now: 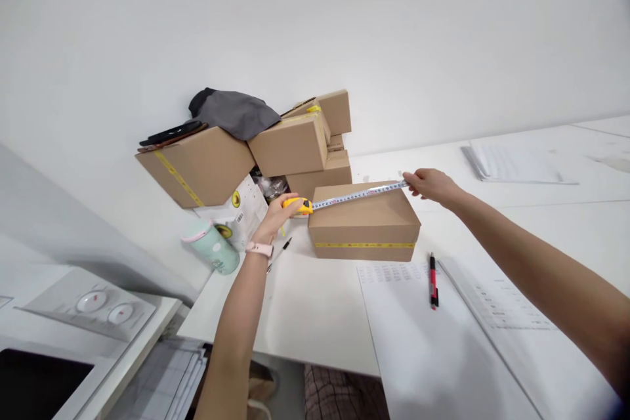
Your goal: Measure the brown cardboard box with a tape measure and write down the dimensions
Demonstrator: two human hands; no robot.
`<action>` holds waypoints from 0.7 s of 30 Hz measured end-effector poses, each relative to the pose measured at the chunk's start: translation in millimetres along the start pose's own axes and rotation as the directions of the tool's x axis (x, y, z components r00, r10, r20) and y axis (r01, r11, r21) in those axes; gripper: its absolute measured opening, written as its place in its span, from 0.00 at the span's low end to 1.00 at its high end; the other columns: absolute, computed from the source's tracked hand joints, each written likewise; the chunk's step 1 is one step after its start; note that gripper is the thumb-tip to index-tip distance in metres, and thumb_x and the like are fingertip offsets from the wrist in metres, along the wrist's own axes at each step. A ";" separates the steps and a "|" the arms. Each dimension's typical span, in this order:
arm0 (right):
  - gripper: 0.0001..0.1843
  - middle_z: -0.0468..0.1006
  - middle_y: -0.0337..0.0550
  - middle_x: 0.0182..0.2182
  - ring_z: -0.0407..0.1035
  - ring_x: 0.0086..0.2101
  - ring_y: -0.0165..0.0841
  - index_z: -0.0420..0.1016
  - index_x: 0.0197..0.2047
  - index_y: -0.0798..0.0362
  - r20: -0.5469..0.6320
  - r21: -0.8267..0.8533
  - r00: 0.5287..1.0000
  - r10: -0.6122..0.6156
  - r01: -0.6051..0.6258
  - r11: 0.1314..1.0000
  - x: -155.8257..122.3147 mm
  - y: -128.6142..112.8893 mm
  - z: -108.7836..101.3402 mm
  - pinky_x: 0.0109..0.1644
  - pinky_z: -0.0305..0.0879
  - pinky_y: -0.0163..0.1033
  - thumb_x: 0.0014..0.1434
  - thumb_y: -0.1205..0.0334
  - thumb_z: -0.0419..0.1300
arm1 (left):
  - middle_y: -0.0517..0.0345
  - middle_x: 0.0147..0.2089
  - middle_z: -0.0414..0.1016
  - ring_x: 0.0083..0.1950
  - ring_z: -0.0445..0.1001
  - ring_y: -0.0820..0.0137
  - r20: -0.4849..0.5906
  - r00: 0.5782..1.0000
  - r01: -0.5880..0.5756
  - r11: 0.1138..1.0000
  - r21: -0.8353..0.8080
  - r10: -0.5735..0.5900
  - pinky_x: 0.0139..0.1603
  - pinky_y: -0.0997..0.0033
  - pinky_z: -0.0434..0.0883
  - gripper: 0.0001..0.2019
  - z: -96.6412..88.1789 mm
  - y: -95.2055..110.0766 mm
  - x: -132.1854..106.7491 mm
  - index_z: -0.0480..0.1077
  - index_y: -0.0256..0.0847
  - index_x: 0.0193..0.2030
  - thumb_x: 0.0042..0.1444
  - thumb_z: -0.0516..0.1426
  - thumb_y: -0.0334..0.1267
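Observation:
A closed cardboard box (364,223) with a yellow tape band lies on the white table (305,308). My left hand (278,213) is closed round a yellow tape measure case (299,205) at the box's far left corner. The white tape blade (359,194) runs along the box's far top edge. My right hand (429,184) pinches the blade's end at the far right corner. A pink watch sits on my left wrist.
A pile of cardboard boxes (290,144) with a grey cloth (236,111) on top stands against the wall behind. A mint-green cup (211,246) lies at the left. A red pen (433,282) rests on printed sheets (423,335) in front. More papers (512,164) lie far right.

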State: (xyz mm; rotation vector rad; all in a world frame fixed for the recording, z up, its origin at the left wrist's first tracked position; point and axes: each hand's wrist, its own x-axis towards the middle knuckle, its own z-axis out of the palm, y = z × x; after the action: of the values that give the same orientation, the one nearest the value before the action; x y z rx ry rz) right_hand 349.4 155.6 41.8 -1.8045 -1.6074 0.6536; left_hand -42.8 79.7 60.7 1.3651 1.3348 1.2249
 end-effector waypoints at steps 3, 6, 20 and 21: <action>0.19 0.80 0.50 0.33 0.73 0.32 0.37 0.72 0.31 0.52 -0.109 0.120 0.985 -0.137 0.150 0.981 2.0 -16.4 -4.5 0.33 0.66 0.39 0.66 0.47 0.54 | 0.43 0.44 0.81 0.42 0.79 0.57 0.223 0.972 0.076 0.997 -0.024 -0.069 0.33 0.67 0.72 0.31 18.3 -3.2 -59.3 0.75 0.37 0.53 0.45 0.70 0.53; 0.20 0.78 0.47 0.31 0.69 0.32 0.36 0.70 0.31 0.51 -0.076 0.084 0.957 -0.280 0.286 0.954 4.9 -36.4 9.8 0.35 0.63 0.39 0.67 0.46 0.53 | 0.45 0.44 0.80 0.37 0.78 0.63 0.542 0.824 0.313 0.930 -0.194 -0.164 0.33 0.67 0.75 0.28 64.4 -26.4 -121.2 0.74 0.39 0.52 0.46 0.70 0.49; 0.20 0.81 0.53 0.39 0.73 0.39 0.42 0.75 0.33 0.52 0.106 -0.172 0.970 -0.216 0.232 0.957 60.3 -46.7 83.1 0.42 0.63 0.41 0.65 0.45 0.56 | 0.45 0.37 0.77 0.31 0.74 0.66 0.433 0.868 0.461 0.720 -0.518 -0.244 0.26 0.65 0.77 0.31 157.5 -20.8 -121.8 0.74 0.33 0.43 0.48 0.63 0.63; 0.19 0.81 0.52 0.40 0.73 0.39 0.41 0.75 0.34 0.52 0.104 -0.172 0.971 -0.213 0.229 0.958 61.2 -45.2 84.0 0.42 0.62 0.41 0.64 0.45 0.56 | 0.45 0.37 0.77 0.30 0.74 0.66 0.428 0.867 0.469 0.711 -0.524 -0.256 0.25 0.65 0.77 0.31 156.9 -20.7 -121.6 0.74 0.33 0.43 0.48 0.63 0.63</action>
State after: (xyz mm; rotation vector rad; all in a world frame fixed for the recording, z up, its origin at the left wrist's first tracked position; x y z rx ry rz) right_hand 266.3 229.6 20.4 -1.7073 -1.9485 0.4985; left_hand 114.0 -30.4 4.6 0.7304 0.8002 0.9721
